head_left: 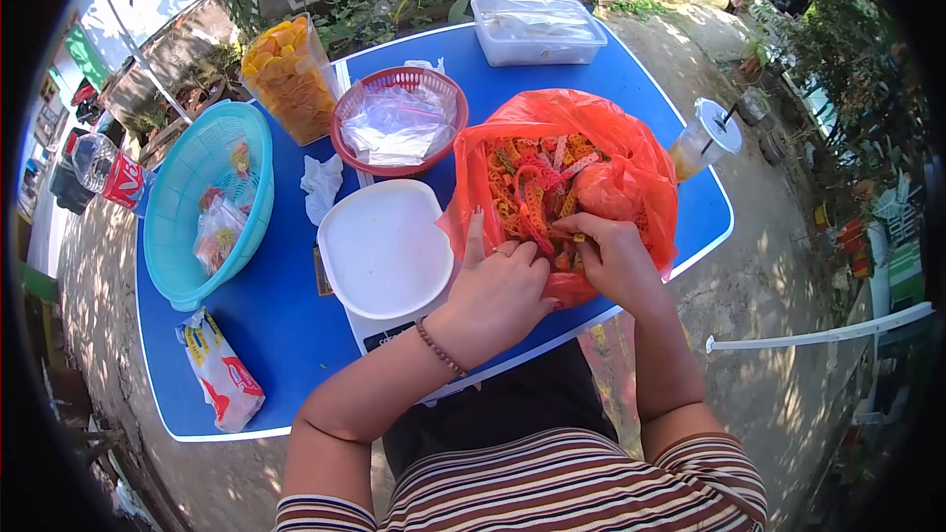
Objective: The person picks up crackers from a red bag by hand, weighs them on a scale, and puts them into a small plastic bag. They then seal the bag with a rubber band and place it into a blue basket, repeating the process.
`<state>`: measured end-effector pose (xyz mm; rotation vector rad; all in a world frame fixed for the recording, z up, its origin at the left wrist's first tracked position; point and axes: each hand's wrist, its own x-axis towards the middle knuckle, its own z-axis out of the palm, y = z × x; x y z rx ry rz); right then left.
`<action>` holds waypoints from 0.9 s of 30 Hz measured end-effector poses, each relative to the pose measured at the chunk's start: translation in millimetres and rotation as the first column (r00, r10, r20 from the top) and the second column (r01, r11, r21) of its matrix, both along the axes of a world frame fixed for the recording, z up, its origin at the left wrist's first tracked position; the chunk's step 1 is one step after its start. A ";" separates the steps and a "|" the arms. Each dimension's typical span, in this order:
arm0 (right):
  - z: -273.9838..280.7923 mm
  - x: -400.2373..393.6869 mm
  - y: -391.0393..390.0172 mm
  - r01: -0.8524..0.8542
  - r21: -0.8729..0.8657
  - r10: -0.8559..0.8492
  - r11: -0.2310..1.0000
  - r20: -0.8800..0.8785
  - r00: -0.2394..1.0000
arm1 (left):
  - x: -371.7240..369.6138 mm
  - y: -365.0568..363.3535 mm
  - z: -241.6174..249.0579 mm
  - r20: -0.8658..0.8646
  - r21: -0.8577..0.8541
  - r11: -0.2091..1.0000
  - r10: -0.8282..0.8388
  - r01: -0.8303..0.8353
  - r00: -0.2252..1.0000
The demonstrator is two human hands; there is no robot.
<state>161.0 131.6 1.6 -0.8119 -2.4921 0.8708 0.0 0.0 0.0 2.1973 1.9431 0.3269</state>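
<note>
A red plastic bag (483, 172) stands open on the right half of the table, full of red, orange and yellow net-patterned crackers (532, 192). My left hand (498, 286) is at the bag's near left edge, its index finger raised and the other fingers curled over the plastic rim. Inside the bag's near side, my right hand (616, 261) pinches a small yellowish cracker between thumb and fingers. Left of the bag, a white square tray (384, 246) rests on a kitchen scale (379, 337), whose front is partly behind my left forearm.
On the blue table (296, 355) stand a turquoise basket (163, 227) with packed bags, a red basket (345, 138) of clear plastic bags, a tall pack of orange chips (296, 79), a lidded white box (540, 39), a drink cup (705, 138) and a yellow-white packet (222, 374).
</note>
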 end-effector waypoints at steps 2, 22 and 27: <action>4.4 9.3 -1.4 -0.005 -0.001 0.005 1.000 0.003 1.000 | 0.5 -0.7 5.3 -0.033 -0.023 0.999 0.037 -0.037 0.999; 1.9 26.1 -4.0 0.210 0.188 -0.219 0.959 0.031 0.975 | 8.9 -5.2 3.7 -0.137 -0.016 0.999 -0.042 0.040 0.990; -1.8 23.3 -4.1 0.084 0.296 -0.100 0.952 0.037 0.994 | 10.9 -6.7 -7.6 -0.150 0.097 0.995 -0.006 0.021 0.989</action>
